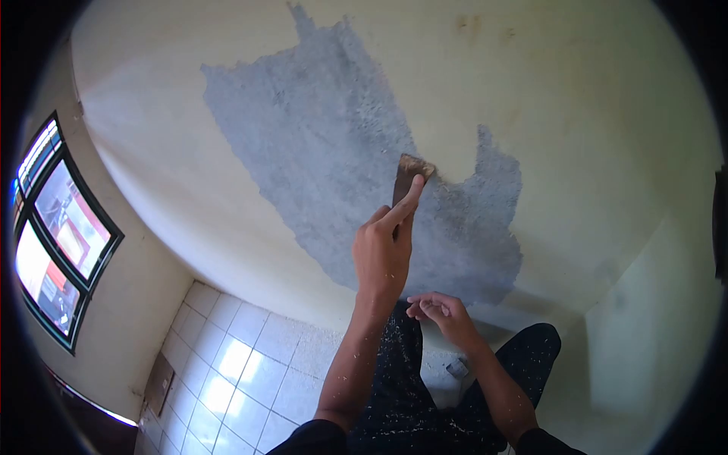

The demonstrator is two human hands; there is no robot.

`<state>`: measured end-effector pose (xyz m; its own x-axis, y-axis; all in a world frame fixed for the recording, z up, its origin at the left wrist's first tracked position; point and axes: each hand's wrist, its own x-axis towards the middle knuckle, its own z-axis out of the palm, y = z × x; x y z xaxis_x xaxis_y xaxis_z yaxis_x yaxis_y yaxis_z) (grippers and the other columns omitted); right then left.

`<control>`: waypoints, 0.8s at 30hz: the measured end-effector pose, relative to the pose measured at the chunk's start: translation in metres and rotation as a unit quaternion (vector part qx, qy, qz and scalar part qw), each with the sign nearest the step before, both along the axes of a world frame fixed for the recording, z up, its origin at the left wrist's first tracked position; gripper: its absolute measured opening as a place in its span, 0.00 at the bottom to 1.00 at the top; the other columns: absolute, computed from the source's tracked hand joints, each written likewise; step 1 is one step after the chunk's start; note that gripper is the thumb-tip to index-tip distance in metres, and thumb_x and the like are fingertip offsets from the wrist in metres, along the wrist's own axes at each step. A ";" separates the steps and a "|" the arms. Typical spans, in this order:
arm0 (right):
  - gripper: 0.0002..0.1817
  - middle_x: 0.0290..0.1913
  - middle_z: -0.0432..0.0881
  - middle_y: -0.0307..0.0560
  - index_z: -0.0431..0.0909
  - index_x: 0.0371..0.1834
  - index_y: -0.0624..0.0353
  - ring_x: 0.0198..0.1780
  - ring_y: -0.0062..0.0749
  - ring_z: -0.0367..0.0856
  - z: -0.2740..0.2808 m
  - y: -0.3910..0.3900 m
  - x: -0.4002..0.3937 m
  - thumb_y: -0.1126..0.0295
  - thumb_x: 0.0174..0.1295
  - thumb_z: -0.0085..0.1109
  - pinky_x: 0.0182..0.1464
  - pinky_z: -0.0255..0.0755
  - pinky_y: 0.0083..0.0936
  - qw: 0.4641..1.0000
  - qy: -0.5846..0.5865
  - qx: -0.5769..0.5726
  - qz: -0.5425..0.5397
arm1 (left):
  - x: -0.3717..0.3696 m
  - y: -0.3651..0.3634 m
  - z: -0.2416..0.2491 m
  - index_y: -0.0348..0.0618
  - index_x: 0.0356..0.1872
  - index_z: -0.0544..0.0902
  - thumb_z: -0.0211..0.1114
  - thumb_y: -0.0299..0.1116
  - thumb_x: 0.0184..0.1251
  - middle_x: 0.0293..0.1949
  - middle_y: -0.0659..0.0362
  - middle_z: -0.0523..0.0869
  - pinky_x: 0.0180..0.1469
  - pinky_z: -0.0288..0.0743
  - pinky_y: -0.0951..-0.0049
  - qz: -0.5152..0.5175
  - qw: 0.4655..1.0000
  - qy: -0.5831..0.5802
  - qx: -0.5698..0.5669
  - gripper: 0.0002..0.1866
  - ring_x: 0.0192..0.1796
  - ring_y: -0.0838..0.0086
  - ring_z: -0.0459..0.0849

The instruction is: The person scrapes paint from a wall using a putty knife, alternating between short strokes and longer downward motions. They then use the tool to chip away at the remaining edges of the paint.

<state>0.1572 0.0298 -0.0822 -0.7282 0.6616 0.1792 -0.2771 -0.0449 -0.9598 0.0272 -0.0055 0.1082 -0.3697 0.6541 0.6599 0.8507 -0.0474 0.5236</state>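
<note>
My left hand is wrapped round a flat scraper, its index finger stretched along the blade. The blade's edge rests on the wall, where a bare grey patch meets the pale yellow paint. Small crumbs of paint cling to the blade's tip. Lower down, my right hand hangs in front of the wall above my knees, its fingers loosely curled and partly apart, with nothing in them.
Paint flakes dot my dark trousers and forearms. Glossy white floor tiles spread at the lower left. A dark-framed window is in the left wall. Between my legs lies a small dark object that I cannot make out.
</note>
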 end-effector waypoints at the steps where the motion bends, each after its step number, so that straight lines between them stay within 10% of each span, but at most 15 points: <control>1: 0.17 0.50 0.91 0.50 0.84 0.63 0.67 0.54 0.31 0.88 0.003 0.003 -0.001 0.65 0.83 0.55 0.63 0.79 0.28 1.000 -0.002 0.006 0.000 | 0.000 0.002 -0.004 0.66 0.70 0.85 0.67 0.25 0.78 0.23 0.56 0.81 0.32 0.72 0.66 -0.015 0.999 -0.010 0.030 0.25 0.26 0.79 0.69; 24: 0.18 0.51 0.91 0.51 0.84 0.63 0.68 0.55 0.31 0.89 -0.001 -0.004 0.000 0.65 0.83 0.55 0.64 0.79 0.28 0.999 -0.020 0.014 0.022 | -0.029 -0.056 -0.026 0.70 0.69 0.87 0.69 0.28 0.76 0.27 0.56 0.85 0.33 0.75 0.63 0.021 1.000 -0.014 0.008 0.25 0.25 0.71 0.79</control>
